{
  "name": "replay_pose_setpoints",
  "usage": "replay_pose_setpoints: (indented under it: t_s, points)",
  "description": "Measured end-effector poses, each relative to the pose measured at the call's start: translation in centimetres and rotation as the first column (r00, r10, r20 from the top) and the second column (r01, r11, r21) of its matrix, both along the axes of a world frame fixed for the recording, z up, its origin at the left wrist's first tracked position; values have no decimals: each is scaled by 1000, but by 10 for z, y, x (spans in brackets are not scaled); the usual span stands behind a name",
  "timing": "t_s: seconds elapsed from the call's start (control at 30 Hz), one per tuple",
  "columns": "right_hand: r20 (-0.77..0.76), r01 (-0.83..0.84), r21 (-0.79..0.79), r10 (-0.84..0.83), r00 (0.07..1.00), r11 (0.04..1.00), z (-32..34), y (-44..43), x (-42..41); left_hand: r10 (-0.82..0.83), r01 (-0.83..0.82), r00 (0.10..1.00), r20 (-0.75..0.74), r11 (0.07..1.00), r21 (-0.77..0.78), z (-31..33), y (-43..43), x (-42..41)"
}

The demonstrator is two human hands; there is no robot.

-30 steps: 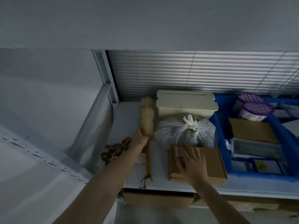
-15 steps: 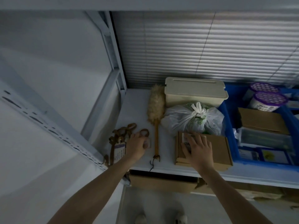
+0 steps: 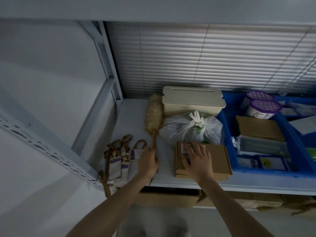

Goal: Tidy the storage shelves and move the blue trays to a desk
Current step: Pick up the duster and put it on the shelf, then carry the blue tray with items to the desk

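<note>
Honestly, the blue plastic tray sits just right of your flat right hand; left hand maybe grips the fluffy wooden-handled duster.

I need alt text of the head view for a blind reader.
A person's right hand rests flat on a cardboard box on a shelf, and the left hand is at the handle of a feather duster. A blue tray stands right of the box.

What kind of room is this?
Probably an office storeroom: a metal shelf packed with odds and ends, a blue tray full of boxes, and a bunch of lanyard badges.
</note>
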State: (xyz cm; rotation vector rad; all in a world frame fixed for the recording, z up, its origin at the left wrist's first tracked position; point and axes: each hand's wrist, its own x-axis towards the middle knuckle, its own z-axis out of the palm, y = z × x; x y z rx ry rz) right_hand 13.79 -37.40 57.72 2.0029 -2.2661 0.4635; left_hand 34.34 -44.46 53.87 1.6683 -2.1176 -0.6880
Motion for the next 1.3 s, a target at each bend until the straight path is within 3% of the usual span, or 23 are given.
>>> replay_pose_setpoints:
  t_s: [0.53, 0.63, 0.77, 0.87, 0.97, 1.07, 1.13, 1.2, 1.23, 1.3]
  points:
    - [26, -3, -23, 3, 1000, 1000, 0, 1, -1, 0, 0, 1000, 0, 1000, -14, -1, 12, 6]
    - [97, 2, 36, -6, 995, 999, 8, 0, -4, 33, -32, 999, 11, 997, -66, 10, 17, 3]
    - [222, -1, -11, 4, 975, 1000, 33, 16, -17, -30, 14, 990, -137, 993, -115, 44, 22, -24]
    - [368, 209, -85, -165, 915, 974, 47, 54, -43, -135, 101, 969, -206, 980, -169, 70, 29, -65]
    - [677, 590, 15, -442, 588, 807, 47, 97, -86, -290, 233, 929, -231, 941, -246, 88, 49, -117]
    - [849, 772, 201, -500, 171, 604, 40, 124, -143, -407, 353, 897, -171, 894, -278, 93, 72, -179]
    - [894, 743, 392, -416, -168, 542, 34, 130, -181, -465, 421, 880, -98, 857, -296, 92, 83, -219]
    - [823, 607, 564, -331, -461, 560, 31, 129, -214, -495, 462, 868, -45, 836, -295, 89, 89, -254]
    - [773, 529, 616, -318, -549, 584, 29, 127, -227, -488, 461, 872, -46, 849, -259, 89, 94, -268]
    - [709, 408, 643, -302, -637, 648, 27, 118, -250, -450, 437, 892, -41, 882, -175, 88, 102, -288]
